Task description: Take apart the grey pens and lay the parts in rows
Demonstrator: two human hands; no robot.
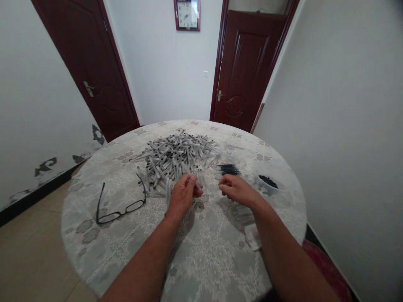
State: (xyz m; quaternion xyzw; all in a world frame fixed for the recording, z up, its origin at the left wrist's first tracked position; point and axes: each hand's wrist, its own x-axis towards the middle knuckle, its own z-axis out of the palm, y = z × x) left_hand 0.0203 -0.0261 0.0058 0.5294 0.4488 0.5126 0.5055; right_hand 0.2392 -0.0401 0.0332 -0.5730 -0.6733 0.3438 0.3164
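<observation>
My left hand [185,191] is closed around a whitish pen barrel [198,184], at the near edge of a large pile of pale pen barrels with dark ends [176,153]. To the right, my right hand [234,189] hovers with its fingers curled together; whether something small is pinched there I cannot make out. Just beyond it lies a bundle of thin black pen refills [229,169]. A white bowl holding small black parts [268,181] stands to the right of that hand. The two hands are apart.
Black-framed glasses [121,214] lie unfolded at the left on the round table's patterned cloth [208,260]. Clear plastic-looking items [242,212] and a white packet [252,236] lie beside my right forearm. Two dark red doors and a wall clock [188,14] are beyond.
</observation>
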